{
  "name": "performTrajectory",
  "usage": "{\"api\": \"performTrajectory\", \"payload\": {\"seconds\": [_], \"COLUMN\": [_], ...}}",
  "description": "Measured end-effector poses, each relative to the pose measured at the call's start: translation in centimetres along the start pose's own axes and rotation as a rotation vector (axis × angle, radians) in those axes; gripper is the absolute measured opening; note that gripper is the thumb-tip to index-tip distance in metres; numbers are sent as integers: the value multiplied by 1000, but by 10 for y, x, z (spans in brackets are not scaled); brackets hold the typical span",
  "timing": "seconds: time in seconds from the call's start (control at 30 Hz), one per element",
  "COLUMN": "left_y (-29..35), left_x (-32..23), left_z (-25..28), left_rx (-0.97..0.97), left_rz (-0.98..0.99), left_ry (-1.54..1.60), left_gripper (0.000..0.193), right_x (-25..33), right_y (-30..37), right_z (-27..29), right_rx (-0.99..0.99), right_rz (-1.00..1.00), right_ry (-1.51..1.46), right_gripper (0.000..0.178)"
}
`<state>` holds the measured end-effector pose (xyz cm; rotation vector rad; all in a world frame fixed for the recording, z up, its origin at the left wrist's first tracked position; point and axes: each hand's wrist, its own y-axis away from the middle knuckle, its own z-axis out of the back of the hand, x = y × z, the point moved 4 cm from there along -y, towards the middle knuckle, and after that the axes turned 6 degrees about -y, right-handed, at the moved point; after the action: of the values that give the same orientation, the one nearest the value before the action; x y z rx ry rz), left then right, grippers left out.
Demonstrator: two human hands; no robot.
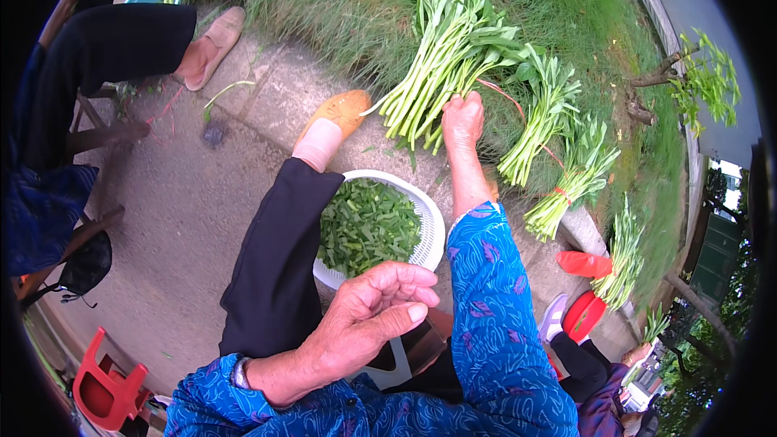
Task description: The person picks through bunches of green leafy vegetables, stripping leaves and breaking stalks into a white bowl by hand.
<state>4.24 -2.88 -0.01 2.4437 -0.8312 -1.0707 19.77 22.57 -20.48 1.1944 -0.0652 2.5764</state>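
A large loose heap of long-stalked leafy greens [421,85] lies across the grass edge ahead of me. My right hand [463,120] reaches to the right side of this heap, its fingers closed on the stalks and partly hidden. Closer to my body, my left hand [368,320] is held up with curved fingers, the thumb apart from them and nothing between. Under and beyond it stands a white plastic colander [435,222] with cut green leaves [368,226] in it. Right of my right hand lies a tied bundle of greens [538,117], with another bundle [566,186] beside it.
My shod foot [344,113] is beside the heap's stalk ends. Another person's leg [129,40] and a wooden stool [105,137] are at left, a red plastic chair [105,380] at lower left. More greens [623,259], a red basin [584,316] and another seated person are at right.
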Motion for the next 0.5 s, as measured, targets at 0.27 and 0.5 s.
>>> {"api": "performTrajectory", "payload": {"seconds": [0.27,0.5], "left_y": [3,3], "left_x": [-4,-3], "left_z": [4,3], "left_rx": [7,35], "left_rz": [-5,-2], "left_ry": [17,6], "left_gripper": [29,29], "right_x": [42,-11], "right_y": [19,18], "right_z": [16,-7], "right_rx": [-52,150], "right_rz": [162,-505], "right_ry": [-1007,-848], "right_gripper": [25,17]}}
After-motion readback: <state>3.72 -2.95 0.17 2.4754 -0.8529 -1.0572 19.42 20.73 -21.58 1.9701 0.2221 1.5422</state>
